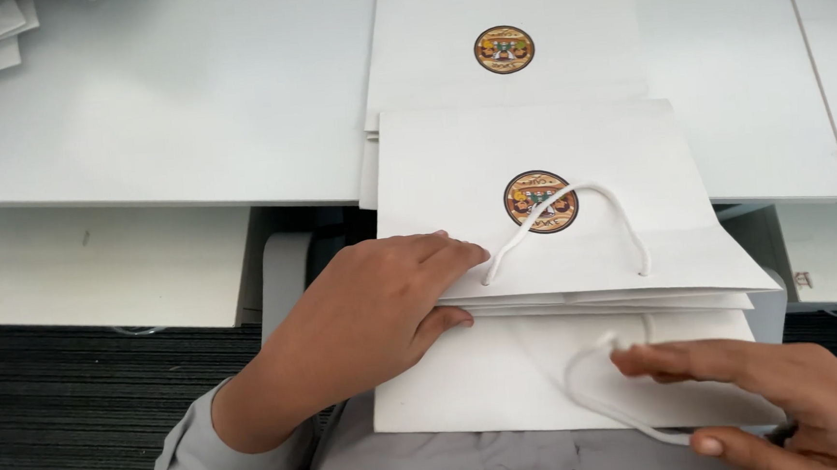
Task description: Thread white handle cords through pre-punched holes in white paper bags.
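A white desk (168, 105) lay before me, dark carpet below its edge. The white paper bag (555, 256) rested flat, half on the desk and half over my lap. My left hand (370, 315) gripped its left edge, fingers spread on top and thumb tucked under the fold. My right hand (786, 392) pinched the white cord handle (593, 389) just below. Beyond my fingers lay another bag (504, 46).
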